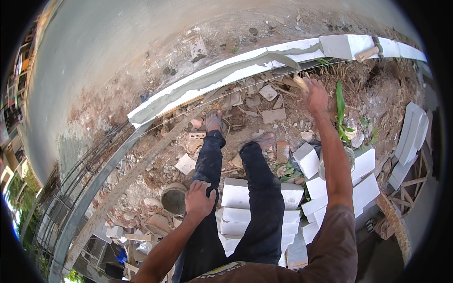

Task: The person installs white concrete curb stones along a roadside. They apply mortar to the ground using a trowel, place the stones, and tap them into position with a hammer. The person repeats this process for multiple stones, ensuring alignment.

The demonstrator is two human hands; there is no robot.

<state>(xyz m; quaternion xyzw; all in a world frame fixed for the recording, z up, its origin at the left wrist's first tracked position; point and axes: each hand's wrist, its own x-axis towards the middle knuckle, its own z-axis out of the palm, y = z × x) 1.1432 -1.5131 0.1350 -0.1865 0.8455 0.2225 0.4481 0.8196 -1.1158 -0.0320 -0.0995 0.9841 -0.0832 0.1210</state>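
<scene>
My right hand point(314, 96) is closed around the wooden handle of a trowel point(284, 60). Its metal blade lies over the grey mortar point(236, 70) on top of a low row of white blocks point(184, 100). The mortar forms a long wet band along the row. Farther right, one block point(335, 47) stands on the row, and beside it rests a mallet point(367, 54) with a pale wooden head. My left hand point(199, 200) lies on my left knee, fingers spread and holding nothing. A string line point(207, 102) runs along the near side of the row.
Stacked white blocks point(236, 194) stand around my legs, with more blocks point(363, 193) to the right. A mortar bucket point(173, 199) sits left of my knee. Steel rebar point(80, 181) spans the left side. Broken bricks and rubble point(273, 115) cover the ground around my feet.
</scene>
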